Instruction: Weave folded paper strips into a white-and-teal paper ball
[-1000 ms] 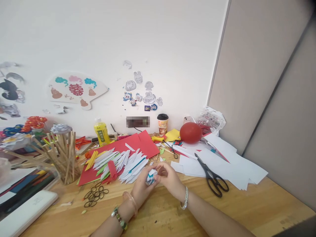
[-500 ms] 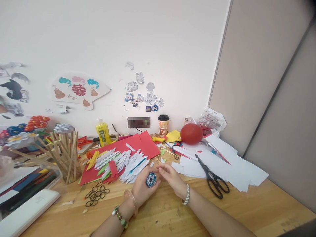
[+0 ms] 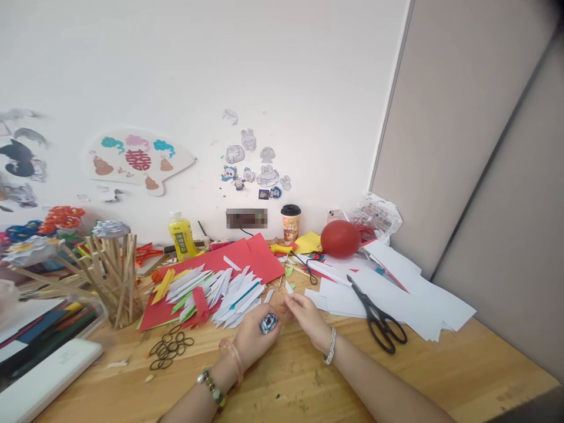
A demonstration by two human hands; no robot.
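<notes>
Left hand (image 3: pixel 255 335) clamped on rolled paper coil (image 3: pixel 268 322); right hand (image 3: pixel 306 314) loose beside coil, empty. Could unwind if grip slackens.

White wall (image 3: pixel 198 70), beige panel (image 3: pixel 462 147), wooden table (image 3: pixel 440 370), seemingly soft daylight

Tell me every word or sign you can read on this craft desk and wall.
"囍", in red, on the fan-shaped paper cutout on the wall.
Yellow bottle: green label, print too small to read.
Paper cup: pattern only, unreadable.
Wall strip: blurred out.
Cartoon stickers: no legible text.
</notes>
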